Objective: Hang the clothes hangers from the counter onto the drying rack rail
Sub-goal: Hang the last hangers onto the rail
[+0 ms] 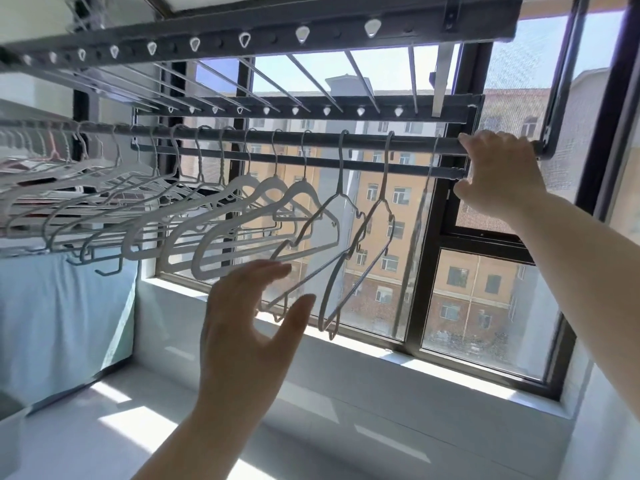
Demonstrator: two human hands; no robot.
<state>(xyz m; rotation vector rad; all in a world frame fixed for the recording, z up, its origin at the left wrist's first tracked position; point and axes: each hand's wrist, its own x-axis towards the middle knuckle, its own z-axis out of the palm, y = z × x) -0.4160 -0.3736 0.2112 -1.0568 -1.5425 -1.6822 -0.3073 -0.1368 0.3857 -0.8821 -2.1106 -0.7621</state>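
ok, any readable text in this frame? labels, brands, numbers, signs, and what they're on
No readable text anywhere.
Drying rack, rail, hangers: no markings visible.
Flat stack at far left: red and white patches, too blurred to read.
Buildings outside the window: no legible signs or numbers.
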